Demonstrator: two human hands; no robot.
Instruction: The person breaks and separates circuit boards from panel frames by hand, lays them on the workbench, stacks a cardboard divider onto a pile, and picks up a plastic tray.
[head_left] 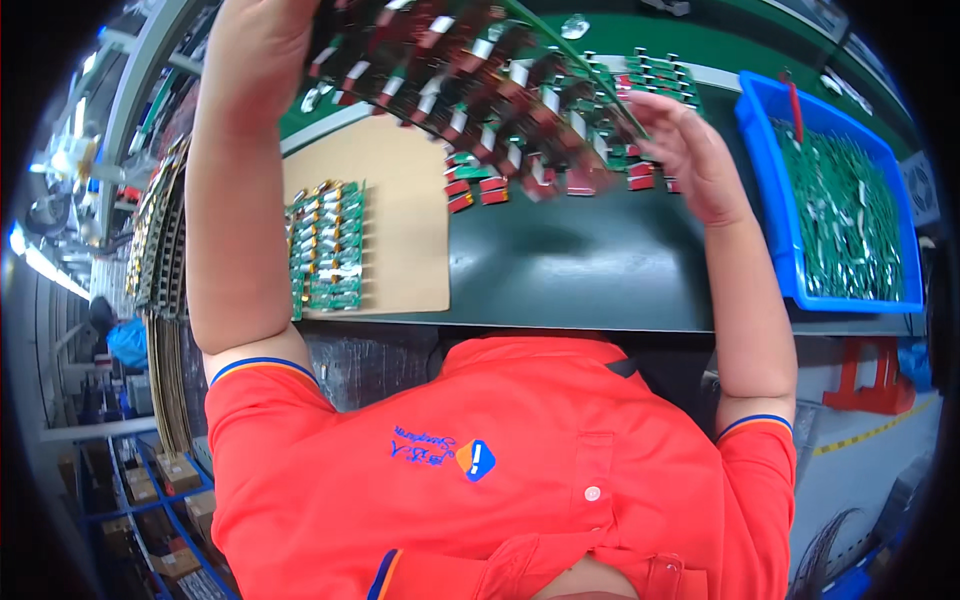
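The bin [766, 180] looks glossy plastic, the tabletop [570, 265] smooth and shiny, the shirt [530, 400] matt cloth.

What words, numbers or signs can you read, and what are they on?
Red shirt: blue writing on the chest, beside a blue-and-orange badge with a white mark; I don't copy out the words.
Raised circuit-board panel: too blurred to read.
Cardboard boxes on the shelves: any print is too small.
I can't make out any other words or numbers.
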